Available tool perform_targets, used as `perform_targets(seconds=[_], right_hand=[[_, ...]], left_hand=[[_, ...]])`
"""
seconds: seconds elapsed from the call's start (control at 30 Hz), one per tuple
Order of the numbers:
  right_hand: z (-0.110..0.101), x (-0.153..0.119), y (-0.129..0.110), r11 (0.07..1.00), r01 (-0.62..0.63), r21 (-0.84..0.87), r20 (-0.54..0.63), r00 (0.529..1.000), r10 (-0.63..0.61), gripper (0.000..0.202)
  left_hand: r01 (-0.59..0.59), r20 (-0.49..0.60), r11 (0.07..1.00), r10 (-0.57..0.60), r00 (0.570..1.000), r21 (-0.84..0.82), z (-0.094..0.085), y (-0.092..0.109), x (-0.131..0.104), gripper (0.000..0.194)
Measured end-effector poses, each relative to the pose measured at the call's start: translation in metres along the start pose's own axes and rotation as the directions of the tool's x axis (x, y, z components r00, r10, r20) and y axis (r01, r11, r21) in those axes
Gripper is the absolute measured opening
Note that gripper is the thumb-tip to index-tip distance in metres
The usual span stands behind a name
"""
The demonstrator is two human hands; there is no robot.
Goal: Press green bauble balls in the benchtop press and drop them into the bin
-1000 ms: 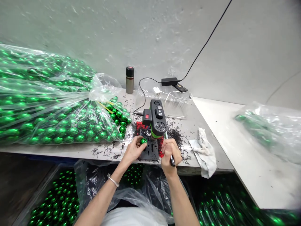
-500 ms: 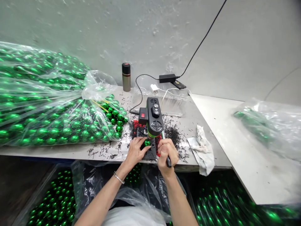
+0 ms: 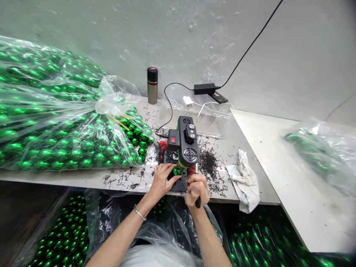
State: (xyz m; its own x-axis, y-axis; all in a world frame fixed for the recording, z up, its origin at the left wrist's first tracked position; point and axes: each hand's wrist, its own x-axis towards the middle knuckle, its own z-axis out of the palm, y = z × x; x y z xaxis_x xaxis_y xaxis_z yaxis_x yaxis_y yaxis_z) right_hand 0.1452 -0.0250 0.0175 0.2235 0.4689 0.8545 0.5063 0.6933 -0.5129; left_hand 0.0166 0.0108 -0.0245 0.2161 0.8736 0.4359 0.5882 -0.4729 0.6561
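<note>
My left hand (image 3: 163, 178) pinches a shiny green ball ornament (image 3: 176, 171) between thumb and fingers. The ball is under the head of a small black bench press machine (image 3: 188, 139), on its dark base plate (image 3: 178, 186). My right hand (image 3: 197, 190) is wrapped round the lever handle (image 3: 198, 202) at the machine's right side. Whether the machine's tip touches the ball is hidden by its head. A red-lit switch box (image 3: 173, 139) sits on the machine's left. Black bits (image 3: 209, 163) lie heaped to the right of it.
A clear bag of green balls (image 3: 63, 122) fills the table's left. Behind stand a flask (image 3: 152, 86), a power adapter (image 3: 205, 88) and a plastic tray (image 3: 214, 128). A white cloth (image 3: 244, 181) hangs over the front edge. More green balls (image 3: 62, 230) lie below the table.
The view has shifted slightly. My right hand and the lever handle have dropped a little relative to the machine. My left hand still pinches the ball under the head.
</note>
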Motion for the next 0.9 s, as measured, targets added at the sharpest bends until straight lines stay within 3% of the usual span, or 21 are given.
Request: perform_targets(seconds=[0.3, 0.77, 0.9], right_hand=[[-0.009, 0.008, -0.007, 0.996, 0.016, -0.091, 0.026, 1.000, -0.014, 0.030], [0.004, -0.007, 0.003, 0.998, -0.019, -0.053, -0.086, 0.996, 0.014, 0.035], [0.000, -0.009, 0.011, 0.990, 0.087, -0.114, 0.024, 0.996, -0.085, 0.032]], left_hand=[[-0.032, -0.021, 0.999, 0.032, 0.999, 0.012, 0.001, 0.000, -0.002, 0.031], [-0.027, -0.012, 1.000, 0.028, 1.000, 0.010, 0.001, 0.001, -0.003, 0.030], [-0.031, -0.004, 0.999, 0.031, 1.000, -0.004, 0.000, 0.000, -0.003, 0.031]])
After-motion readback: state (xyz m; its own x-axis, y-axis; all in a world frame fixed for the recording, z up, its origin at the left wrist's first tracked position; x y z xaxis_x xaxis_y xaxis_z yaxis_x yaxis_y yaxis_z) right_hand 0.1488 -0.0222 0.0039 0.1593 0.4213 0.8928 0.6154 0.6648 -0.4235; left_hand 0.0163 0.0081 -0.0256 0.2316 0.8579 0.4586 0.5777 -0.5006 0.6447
